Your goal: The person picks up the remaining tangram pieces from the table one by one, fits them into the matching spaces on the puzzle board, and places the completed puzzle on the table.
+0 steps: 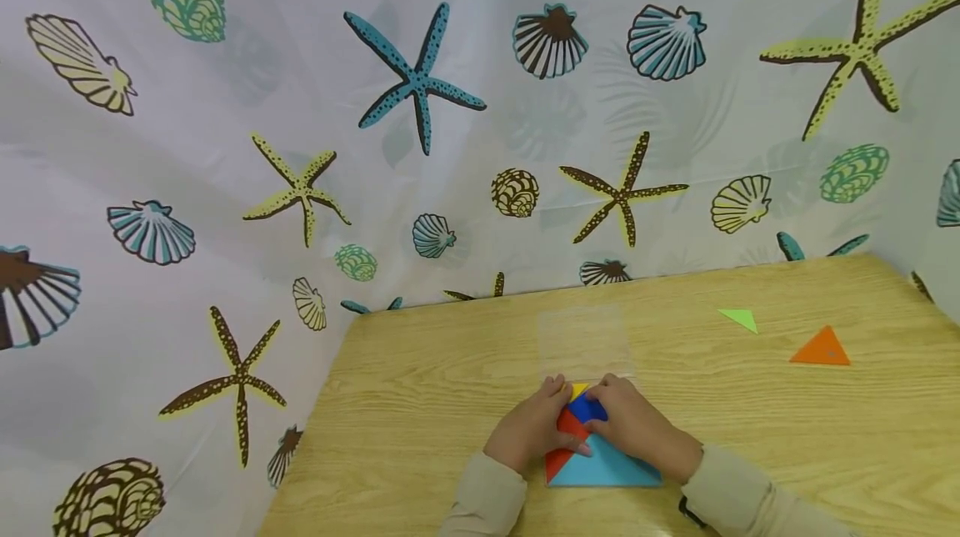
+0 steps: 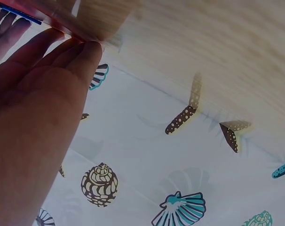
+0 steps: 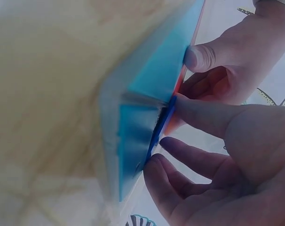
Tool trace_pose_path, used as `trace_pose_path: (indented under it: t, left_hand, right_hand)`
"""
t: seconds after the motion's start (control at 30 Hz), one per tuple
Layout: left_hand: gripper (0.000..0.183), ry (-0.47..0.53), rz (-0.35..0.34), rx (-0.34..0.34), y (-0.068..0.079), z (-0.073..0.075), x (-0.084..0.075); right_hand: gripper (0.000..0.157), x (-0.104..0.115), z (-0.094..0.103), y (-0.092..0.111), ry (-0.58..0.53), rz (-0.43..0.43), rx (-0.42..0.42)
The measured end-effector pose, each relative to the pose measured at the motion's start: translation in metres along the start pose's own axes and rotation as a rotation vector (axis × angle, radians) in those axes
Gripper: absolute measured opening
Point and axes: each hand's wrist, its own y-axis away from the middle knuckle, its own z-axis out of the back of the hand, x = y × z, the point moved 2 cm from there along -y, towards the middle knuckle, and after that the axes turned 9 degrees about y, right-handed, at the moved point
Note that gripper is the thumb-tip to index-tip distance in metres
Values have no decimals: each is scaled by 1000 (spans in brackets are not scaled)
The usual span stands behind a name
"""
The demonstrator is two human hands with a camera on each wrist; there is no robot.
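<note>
Several flat coloured tangram pieces lie close together on the table in the head view. They include a large light blue piece [image 1: 609,467], a red piece [image 1: 557,464] to its left, a blue piece [image 1: 587,409], and a yellow piece [image 1: 577,389] at the top, partly covered by fingers. My left hand [image 1: 527,430] rests along the red side, its thumb reaching across to the light blue piece. With thumb and fingertips, my right hand [image 1: 633,420] pinches the blue piece, whose edge [image 3: 162,125] shows between them in the right wrist view.
Apart from the group, a green triangle [image 1: 742,319] and an orange triangle [image 1: 822,348] lie at the back right of the wooden table [image 1: 420,404]. A clear sheet [image 1: 585,341] lies behind the pieces. A shell-and-starfish curtain [image 1: 480,120] stands along the table's back and left.
</note>
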Motion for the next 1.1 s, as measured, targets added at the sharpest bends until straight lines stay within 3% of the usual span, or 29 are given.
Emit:
trace_pose_path:
  t: [1.1]
  left_hand:
    - [93,-10,5,-5,-1,0,-1]
  right_hand:
    - [35,-3,0,0,32,76,-30]
